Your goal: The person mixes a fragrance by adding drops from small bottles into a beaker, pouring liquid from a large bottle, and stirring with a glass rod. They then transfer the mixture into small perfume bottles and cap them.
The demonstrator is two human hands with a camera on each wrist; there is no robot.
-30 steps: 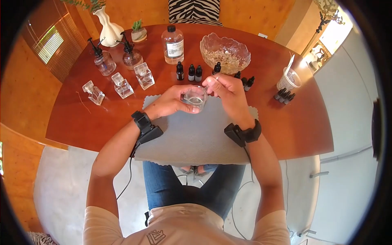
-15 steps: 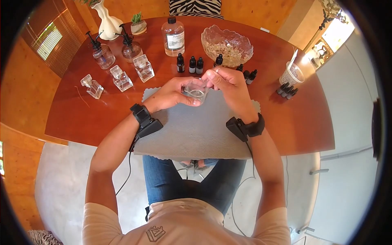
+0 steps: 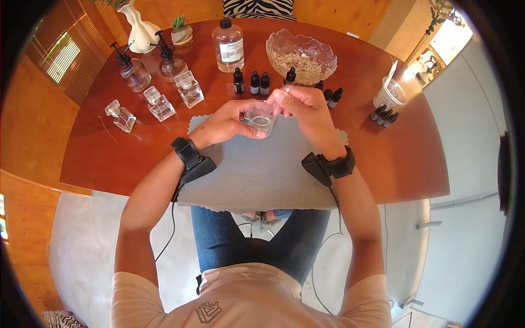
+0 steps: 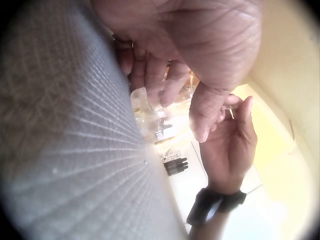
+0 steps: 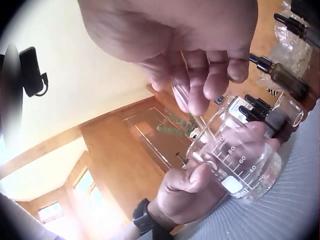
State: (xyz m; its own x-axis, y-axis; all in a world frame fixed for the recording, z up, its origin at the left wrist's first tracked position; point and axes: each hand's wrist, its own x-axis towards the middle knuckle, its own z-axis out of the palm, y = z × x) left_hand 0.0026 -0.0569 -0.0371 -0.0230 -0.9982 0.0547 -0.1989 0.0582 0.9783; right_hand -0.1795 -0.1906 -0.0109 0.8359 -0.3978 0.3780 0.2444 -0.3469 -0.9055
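Note:
My left hand (image 3: 232,124) grips a small clear glass beaker (image 3: 259,118) by its side, above the grey mat (image 3: 251,169). White volume marks run up the beaker's wall in the right wrist view, and a little clear liquid lies at the bottom. At the beaker's rim, my right hand (image 3: 304,107) pinches a thin stirring rod (image 5: 181,96) between thumb and fingers. The rod slants down into the beaker's mouth. In the left wrist view the palm and fingers hide most of the beaker.
Behind the hands stand several black-capped dropper bottles (image 3: 255,83), a large labelled bottle (image 3: 229,49) and a glass bowl (image 3: 302,57). Square perfume bottles (image 3: 159,105) and pump bottles (image 3: 134,75) are at left. A cup (image 3: 389,94) and small dark vials (image 3: 384,116) stand at right.
The head view has shifted, so the table and hands appear slightly higher in it. The grip on the beaker and on the rod stays much the same.

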